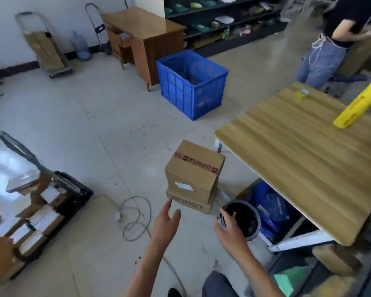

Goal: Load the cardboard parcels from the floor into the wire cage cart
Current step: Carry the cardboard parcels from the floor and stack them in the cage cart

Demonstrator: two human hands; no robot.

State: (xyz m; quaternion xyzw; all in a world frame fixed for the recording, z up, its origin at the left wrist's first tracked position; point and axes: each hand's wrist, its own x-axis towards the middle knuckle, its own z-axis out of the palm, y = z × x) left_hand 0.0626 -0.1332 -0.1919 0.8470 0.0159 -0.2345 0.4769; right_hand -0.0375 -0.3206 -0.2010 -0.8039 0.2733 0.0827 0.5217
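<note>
My left hand (166, 224) and right hand (228, 233) were low in the middle, fingers spread wide, holding nothing. Two stacked boxes (194, 176) sat on the floor (94, 129) just above them.

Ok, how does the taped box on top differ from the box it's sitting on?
The taped box is taller, with red printed tape across its lid and a white label on its side. The bottom box is flat and low, printed BOOST, no tape visible. Both are brown cardboard, closed, stacked on the floor.
</note>
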